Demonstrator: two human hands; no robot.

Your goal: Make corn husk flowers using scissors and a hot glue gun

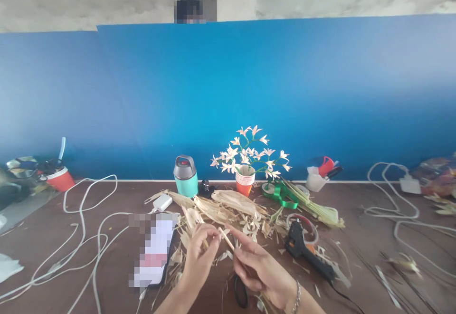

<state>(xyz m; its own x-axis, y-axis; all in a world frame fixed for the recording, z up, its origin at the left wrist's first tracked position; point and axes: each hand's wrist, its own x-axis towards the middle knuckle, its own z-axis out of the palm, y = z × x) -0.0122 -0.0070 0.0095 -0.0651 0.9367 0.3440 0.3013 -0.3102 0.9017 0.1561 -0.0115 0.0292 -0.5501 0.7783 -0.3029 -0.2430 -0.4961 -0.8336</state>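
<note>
My right hand [261, 266] is closed around a thin pale stick [225, 238], which slants up and to the left. At the stick's upper end, my left hand [201, 250] pinches with thumb and forefinger; a small pale piece seems to be between them, too small to name. A black loop handle [241, 292], like that of scissors, shows below my right hand; whether the hand touches it is hidden. Dried corn husks [213, 209] and pale scraps lie just beyond both hands. Behind them, a paper cup [245, 183] holds pale husk-like flowers [249, 152] on green stems.
A black glue gun [308, 250] lies right of my hands, a phone [155, 252] left. Farther back are a teal bottle [186, 181], green ribbon [285, 196] and a white cup of tools [316, 179]. White cables [83, 219] cross the table's left. A person's head shows above the blue partition [160, 95].
</note>
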